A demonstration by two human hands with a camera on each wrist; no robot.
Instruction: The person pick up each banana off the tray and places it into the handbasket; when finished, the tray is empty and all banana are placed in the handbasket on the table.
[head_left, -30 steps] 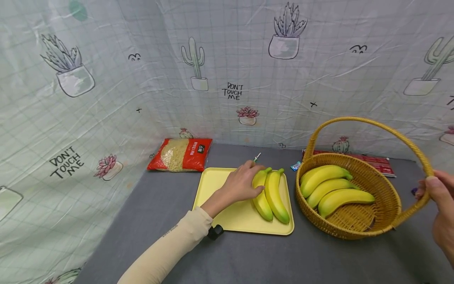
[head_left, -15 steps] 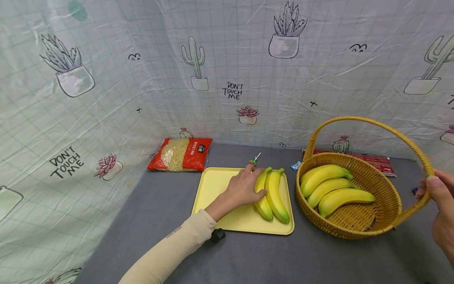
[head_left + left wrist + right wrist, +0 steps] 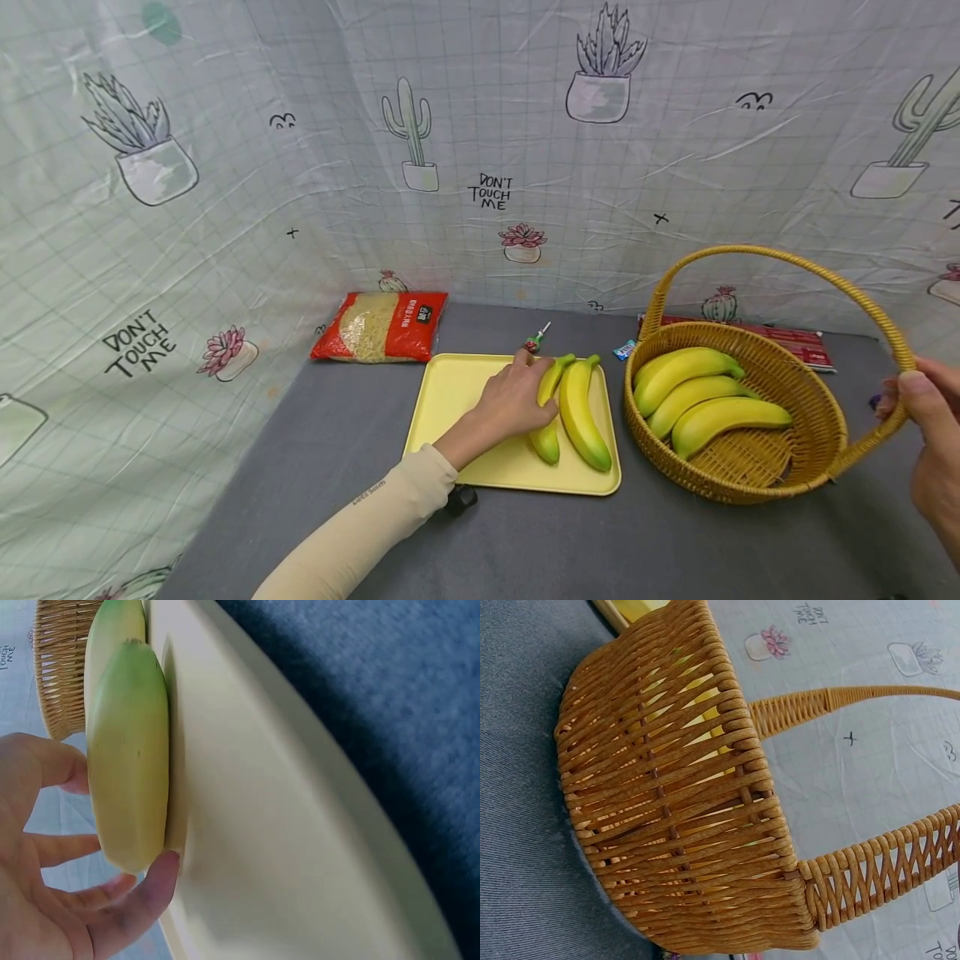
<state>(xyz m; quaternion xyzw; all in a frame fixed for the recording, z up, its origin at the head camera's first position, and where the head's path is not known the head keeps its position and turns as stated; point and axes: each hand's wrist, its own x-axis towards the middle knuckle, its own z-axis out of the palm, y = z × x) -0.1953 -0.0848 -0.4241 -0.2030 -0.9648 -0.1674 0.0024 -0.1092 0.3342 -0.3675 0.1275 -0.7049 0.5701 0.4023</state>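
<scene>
Wicker basket [image 3: 780, 467] sits at the right of the head view with three bananas [image 3: 701, 392] lying in it, and a yellow tray [image 3: 457, 400] in the middle holds two more. Left hand [image 3: 513, 400] reaches in from the lower left and has its fingers wrapped over the left tray banana [image 3: 546, 417], which lies just beside the other tray banana [image 3: 581, 408]. Right hand [image 3: 926, 417] at the right edge grips the basket handle [image 3: 847, 287], thumb over the top.

Left wrist view: the gripped banana rests against the tray, fingers [image 3: 52, 847] curled behind it and the thumb at its end, basket weave in the upper left corner.

Right wrist view: pretty much all basket wall, handle arching to the right, hand itself barely in shot
</scene>
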